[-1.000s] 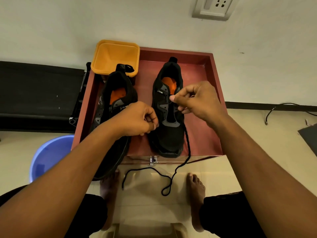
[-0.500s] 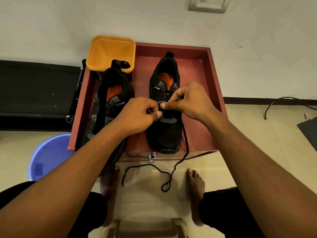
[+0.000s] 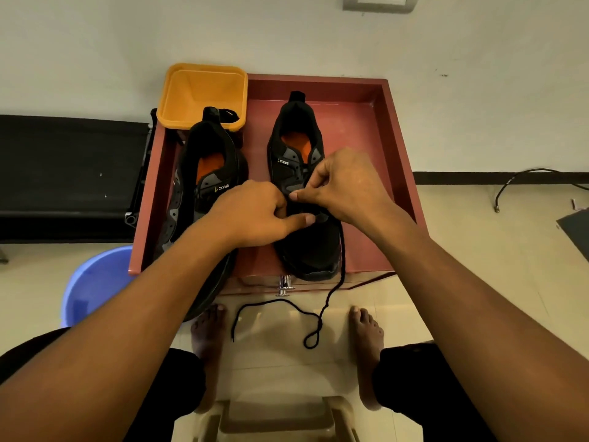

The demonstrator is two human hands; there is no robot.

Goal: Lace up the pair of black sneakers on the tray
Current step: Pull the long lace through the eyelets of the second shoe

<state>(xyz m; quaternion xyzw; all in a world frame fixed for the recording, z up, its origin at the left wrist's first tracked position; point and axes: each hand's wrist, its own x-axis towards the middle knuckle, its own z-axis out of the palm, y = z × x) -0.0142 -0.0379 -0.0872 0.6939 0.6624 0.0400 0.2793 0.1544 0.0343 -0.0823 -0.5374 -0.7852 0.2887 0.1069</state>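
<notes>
Two black sneakers with orange insoles stand on a red tray (image 3: 400, 132), heels to the wall. The left sneaker (image 3: 208, 138) is partly hidden by my left forearm, and its toe sticks out over the tray's front edge. Both hands are over the lacing area of the right sneaker (image 3: 314, 250). My left hand (image 3: 255, 215) grips that sneaker's left eyelet edge with curled fingers, its index finger stretched across the tongue. My right hand (image 3: 345, 186) pinches the black lace at the eyelets. The rest of the lace (image 3: 331, 293) hangs over the tray's front and curls on the floor.
An orange bin (image 3: 204, 90) sits on the tray's far left corner. A blue basin (image 3: 92, 291) stands on the floor to the left, beside a black bench (image 3: 70, 173). My bare feet (image 3: 366, 330) rest below the tray. A cable (image 3: 522, 180) lies at the right.
My left hand slid right from beside the left sneaker to the right sneaker's eyelets and stretched its index finger across. My right hand came down to meet it. The view tilted down slightly.
</notes>
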